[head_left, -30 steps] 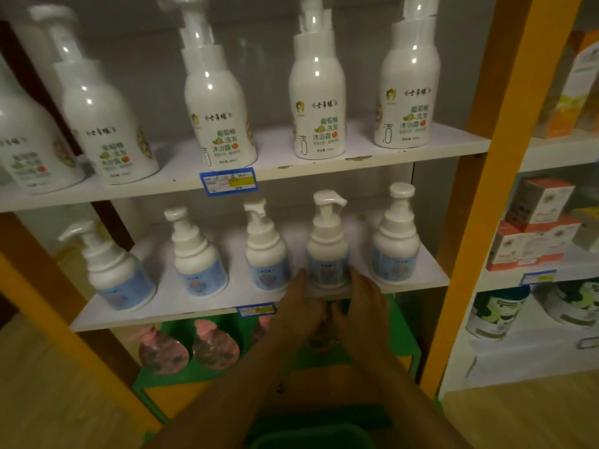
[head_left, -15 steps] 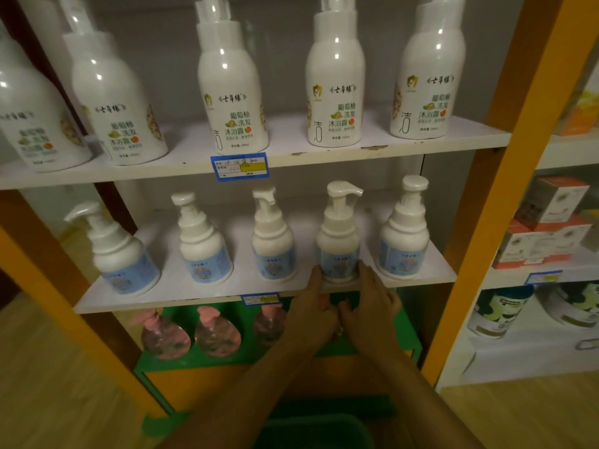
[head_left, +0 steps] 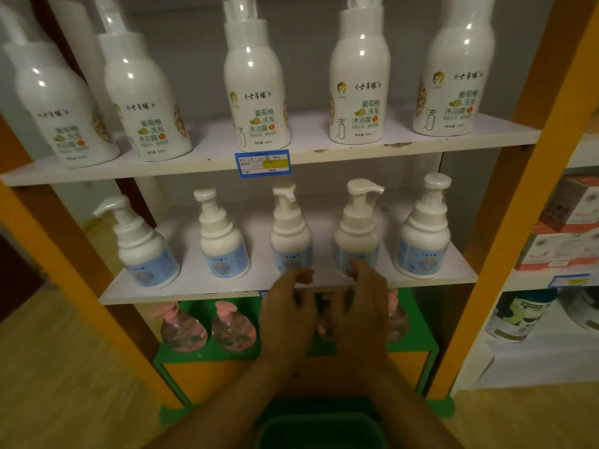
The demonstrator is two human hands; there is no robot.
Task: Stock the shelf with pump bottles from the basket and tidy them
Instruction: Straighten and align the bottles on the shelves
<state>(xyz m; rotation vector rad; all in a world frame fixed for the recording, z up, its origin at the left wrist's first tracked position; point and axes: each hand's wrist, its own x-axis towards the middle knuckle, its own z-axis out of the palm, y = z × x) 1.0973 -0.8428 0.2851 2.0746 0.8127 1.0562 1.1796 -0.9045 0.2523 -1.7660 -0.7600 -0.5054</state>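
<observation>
**Q:** Five small bottles, is that what the head view is showing on the middle shelf (head_left: 207, 291)?

**A:** Yes. Five white foam pump bottles with pale blue labels are standing upright in one row near the front edge, spaced apart, probably so each label is facing a shopper. Their nozzles are pointing different ways, so the tidying is likely unfinished.

**Q:** What are the hands doing?

**A:** Both are reaching up from below, side by side. The right hand (head_left: 359, 306) is touching the base of the fourth pump bottle (head_left: 356, 231) with raised fingertips; it is not wrapping round it, and I cannot tell whether it is pinching. The left hand (head_left: 287, 311) is sitting at the shelf lip just beside the third pump bottle (head_left: 290, 234), fingers loosely bent, holding nothing I can make out. Judging by this, the person is nudging the fourth bottle into line.

**Q:** Where is the basket?

**A:** A dark green basket (head_left: 321, 431) is sitting at the bottom edge, between the forearms, close enough for easy reaching. Its contents are hidden.

**Q:** Anything else?

**A:** Larger white pump bottles (head_left: 359, 92) are lining the upper shelf, above a blue price tag (head_left: 262, 163). Clear pink-capped bottles (head_left: 183, 328) are standing on a green lower shelf.
</observation>
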